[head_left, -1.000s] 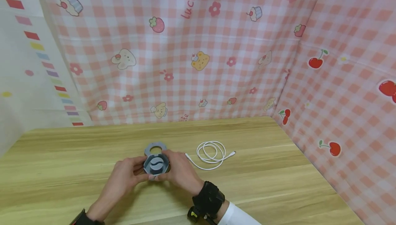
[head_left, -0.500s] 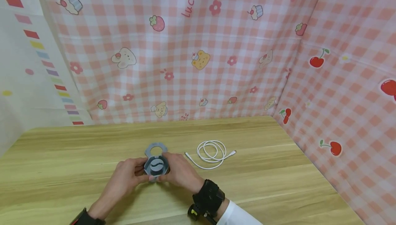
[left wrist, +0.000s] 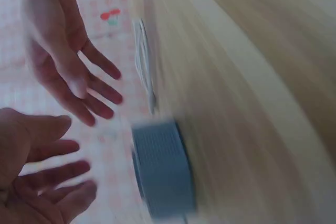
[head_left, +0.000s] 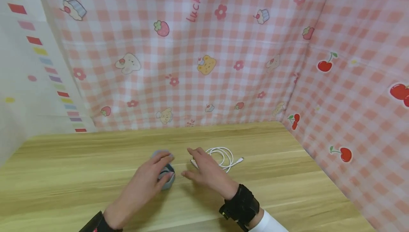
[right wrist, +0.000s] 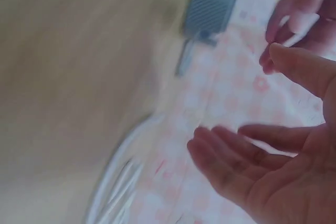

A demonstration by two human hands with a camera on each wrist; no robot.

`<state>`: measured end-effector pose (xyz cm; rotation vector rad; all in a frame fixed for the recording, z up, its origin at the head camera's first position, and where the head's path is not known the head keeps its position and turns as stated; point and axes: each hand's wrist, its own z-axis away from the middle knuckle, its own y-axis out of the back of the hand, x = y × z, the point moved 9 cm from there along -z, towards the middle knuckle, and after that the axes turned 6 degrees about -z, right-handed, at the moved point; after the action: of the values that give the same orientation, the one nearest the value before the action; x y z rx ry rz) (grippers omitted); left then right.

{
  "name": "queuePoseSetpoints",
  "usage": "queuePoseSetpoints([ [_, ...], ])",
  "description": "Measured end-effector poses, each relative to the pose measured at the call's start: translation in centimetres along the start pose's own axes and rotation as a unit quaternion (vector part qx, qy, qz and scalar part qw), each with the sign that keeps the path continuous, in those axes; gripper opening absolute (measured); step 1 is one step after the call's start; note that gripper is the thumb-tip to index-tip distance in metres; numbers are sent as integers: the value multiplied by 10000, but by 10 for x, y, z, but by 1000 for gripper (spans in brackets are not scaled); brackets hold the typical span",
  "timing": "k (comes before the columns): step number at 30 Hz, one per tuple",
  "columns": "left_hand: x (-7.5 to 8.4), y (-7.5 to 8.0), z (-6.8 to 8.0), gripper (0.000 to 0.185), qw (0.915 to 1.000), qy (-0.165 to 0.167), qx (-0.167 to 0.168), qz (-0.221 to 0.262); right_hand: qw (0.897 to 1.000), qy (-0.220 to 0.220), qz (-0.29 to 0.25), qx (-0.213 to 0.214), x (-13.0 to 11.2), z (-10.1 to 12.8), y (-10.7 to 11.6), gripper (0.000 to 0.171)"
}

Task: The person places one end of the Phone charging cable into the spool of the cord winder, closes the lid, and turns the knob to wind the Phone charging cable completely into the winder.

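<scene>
1. Nearest my head camera, a black strap (head_left: 100,224) rings the left wrist at the bottom of the picture; another black strap (head_left: 241,203) sits on the right wrist, a white sleeve (head_left: 269,225) just behind it.
2. Here's the left hand (head_left: 142,178), fingers loosely bent, thumb well away from them, nothing in their grasp. From the head it covers part of the box; my left wrist view shows a clear gap between them.
3. And the right hand (head_left: 209,171): thumb and fingers apart, holding nothing, over the wooden table (head_left: 80,189) and hiding part of the cable from above.
4. The grey-blue box (head_left: 168,183) rests on the table, well in from the back edge and farther still from the right edge. Most of its top I can't read past the fingers.
5. Its flap (head_left: 155,153) sticks out toward the back edge, partly behind the left fingers.
6. Right of the box, the white cable (head_left: 230,156) lies coiled, one plug pointing toward the right edge.
7. Farthest off, pink checked cloth (head_left: 179,51) rises along the back edge, with cherry-print cloth (head_left: 361,47) along the right edge.
</scene>
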<state>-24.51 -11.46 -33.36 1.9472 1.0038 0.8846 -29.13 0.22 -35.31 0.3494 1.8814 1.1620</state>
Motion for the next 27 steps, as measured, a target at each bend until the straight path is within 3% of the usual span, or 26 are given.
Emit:
queuePoseSetpoints([
  [5, 44, -30, -16, 30, 9916, -1093, -411, -563, 9978, 333, 480, 320, 15, 13, 7, 49],
  [8, 62, -48, -23, 24, 9850, -1427, -632, -740, 9950, 495, 688, 521, 22, 20, 12, 36],
  [13, 77, -71, -32, 27, 9797, -1490, -924, -969, 9925, 645, 823, 625, 31, 28, 20, 25],
  [19, 86, -74, -36, 11, 9758, -1668, -722, -1219, 9916, 765, 945, 447, 40, 35, 25, 25],
  [27, 87, -79, -35, 11, 9680, -1694, -1022, -1541, 9900, 946, 1043, 11, 48, 39, 22, 23],
])
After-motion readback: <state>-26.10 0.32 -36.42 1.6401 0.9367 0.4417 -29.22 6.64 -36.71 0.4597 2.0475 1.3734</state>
